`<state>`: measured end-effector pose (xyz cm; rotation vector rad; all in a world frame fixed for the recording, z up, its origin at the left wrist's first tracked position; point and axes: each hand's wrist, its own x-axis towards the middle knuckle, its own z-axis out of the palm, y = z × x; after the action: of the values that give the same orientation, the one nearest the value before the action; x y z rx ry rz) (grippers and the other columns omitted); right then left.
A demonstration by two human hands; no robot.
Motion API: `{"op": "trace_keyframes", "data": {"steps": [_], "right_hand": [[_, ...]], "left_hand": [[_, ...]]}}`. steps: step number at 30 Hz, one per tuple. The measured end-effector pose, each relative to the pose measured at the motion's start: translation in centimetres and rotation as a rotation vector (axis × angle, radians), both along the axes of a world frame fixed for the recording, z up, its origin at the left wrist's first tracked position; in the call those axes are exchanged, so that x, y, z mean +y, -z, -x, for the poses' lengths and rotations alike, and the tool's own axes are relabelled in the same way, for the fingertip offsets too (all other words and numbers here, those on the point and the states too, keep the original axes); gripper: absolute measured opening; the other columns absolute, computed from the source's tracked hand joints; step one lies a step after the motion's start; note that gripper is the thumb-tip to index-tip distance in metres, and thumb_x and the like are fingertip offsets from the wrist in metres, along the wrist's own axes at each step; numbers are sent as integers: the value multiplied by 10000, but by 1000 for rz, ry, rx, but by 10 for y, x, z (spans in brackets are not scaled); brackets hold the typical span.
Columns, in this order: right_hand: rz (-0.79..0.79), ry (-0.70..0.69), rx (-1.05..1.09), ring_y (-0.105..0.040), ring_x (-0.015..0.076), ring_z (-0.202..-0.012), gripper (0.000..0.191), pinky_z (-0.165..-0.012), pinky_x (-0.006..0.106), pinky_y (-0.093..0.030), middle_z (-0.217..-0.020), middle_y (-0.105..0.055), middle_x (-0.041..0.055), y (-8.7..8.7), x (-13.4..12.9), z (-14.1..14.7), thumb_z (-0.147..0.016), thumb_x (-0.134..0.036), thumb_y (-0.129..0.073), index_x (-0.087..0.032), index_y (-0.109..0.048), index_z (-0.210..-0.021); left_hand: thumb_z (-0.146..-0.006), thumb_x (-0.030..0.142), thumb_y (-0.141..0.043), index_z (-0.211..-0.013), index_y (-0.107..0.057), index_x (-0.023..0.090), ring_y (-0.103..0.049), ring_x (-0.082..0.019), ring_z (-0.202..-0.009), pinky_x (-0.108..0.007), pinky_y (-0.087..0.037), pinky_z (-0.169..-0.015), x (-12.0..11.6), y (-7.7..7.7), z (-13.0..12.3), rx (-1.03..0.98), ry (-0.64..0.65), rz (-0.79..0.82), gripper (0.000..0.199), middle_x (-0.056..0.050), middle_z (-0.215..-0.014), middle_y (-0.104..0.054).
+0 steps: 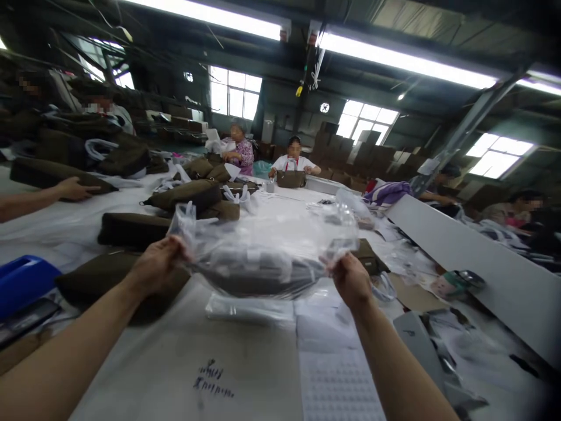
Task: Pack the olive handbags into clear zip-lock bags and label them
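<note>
Between my hands a clear plastic bag is stretched out, with a dark olive fabric pouch inside it. My left hand pinches the bag's left edge. At the opposite edge, my right hand grips the plastic with closed fingers. The bag is held above the table and blurs a little with motion. Just under it lie folded clear plastic bags. Olive fabric pouches are heaped beside my left forearm, and another olive pouch sits behind my right hand.
Handwriting marks a pale board in front of me, beside a label sheet. A blue plastic object stands at left, a grey device at right. Another person's hand touches a pouch at far left. Several people sit around the table.
</note>
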<state>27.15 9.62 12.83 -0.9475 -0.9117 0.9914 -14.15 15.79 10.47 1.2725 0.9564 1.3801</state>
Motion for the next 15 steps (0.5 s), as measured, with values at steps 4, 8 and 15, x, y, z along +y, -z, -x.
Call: {"op": "trace_keyframes", "data": {"steps": [4,8,15], "right_hand": [[78,-387,-711,-573,210,-786,258,-910,402,-418,-635,-585,19,86,-59,-25,-820,-367,-481,-190,-568,-654],[134,-512,-984,-532,196,-728,354,-989,438,-324,-617,-522,9,168,-97,-31,-870,-395,-355,-198,-491,-610],[305,-606,-856,-529,210,-784,277,-867,402,-396,-742,-577,25,172,-109,-49,-854,-389,-406,-182,-569,-769]], "left_hand": [[-860,429,-466,-704,-638,141,-600,-139,-718,-234,-448,-758,-61,73,4,512,460,78,370,9,-697,-657],[-879,460,-373,-782,-663,166,-604,-173,-747,-252,-458,-733,-110,134,-16,804,658,162,424,-19,-769,-663],[-826,420,-473,-1135,-566,231,-519,-226,-1098,-313,-401,-953,-123,61,-30,687,654,194,374,-45,-1167,-594]]}}
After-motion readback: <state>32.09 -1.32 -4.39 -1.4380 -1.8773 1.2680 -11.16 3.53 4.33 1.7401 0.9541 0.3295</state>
